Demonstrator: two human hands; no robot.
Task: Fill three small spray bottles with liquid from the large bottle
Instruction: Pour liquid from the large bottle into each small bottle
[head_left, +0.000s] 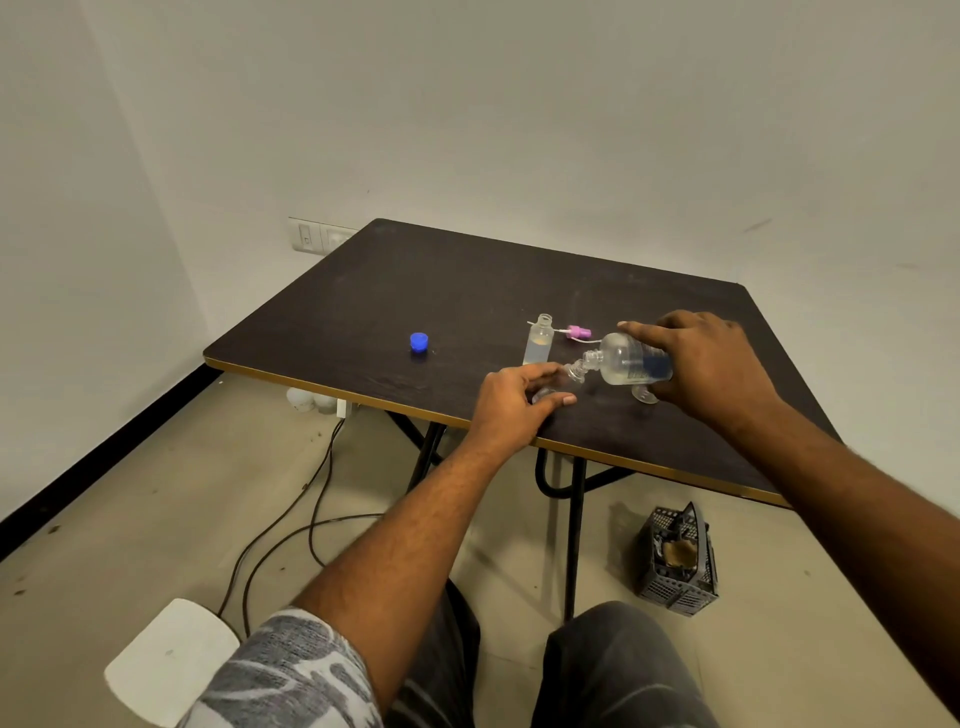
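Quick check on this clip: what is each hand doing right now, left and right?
Left hand: closed around a small spray bottle, steadying it on the table.
Right hand: holding the large bottle, tipped with its mouth at the small bottle's opening.

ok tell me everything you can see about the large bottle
The large bottle is clear plastic with a dark blue label and holds clear liquid. Its cap is off. The right hand grips its body from above, tipping it nearly on its side above the table, neck pointing left. Its mouth meets the open neck of a small bottle steadied by the left hand.
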